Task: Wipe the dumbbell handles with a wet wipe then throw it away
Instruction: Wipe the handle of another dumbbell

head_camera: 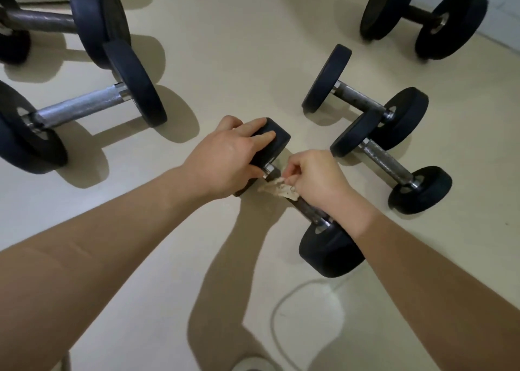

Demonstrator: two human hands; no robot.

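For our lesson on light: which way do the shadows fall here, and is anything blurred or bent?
Head view: hard shadows fall rightward and nearer on the floor; the far right dumbbell is slightly blurred; the wide lens bends the frame edges.

No text, label, brand, number or sign can be read anywhere in the view; the black end weights of the dumbbells [332, 251] are seen plain, with no marking made out.

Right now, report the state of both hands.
Left hand: closed on the dumbbell's far end, steadying it.
Right hand: closed, pinching the wet wipe against the handle.
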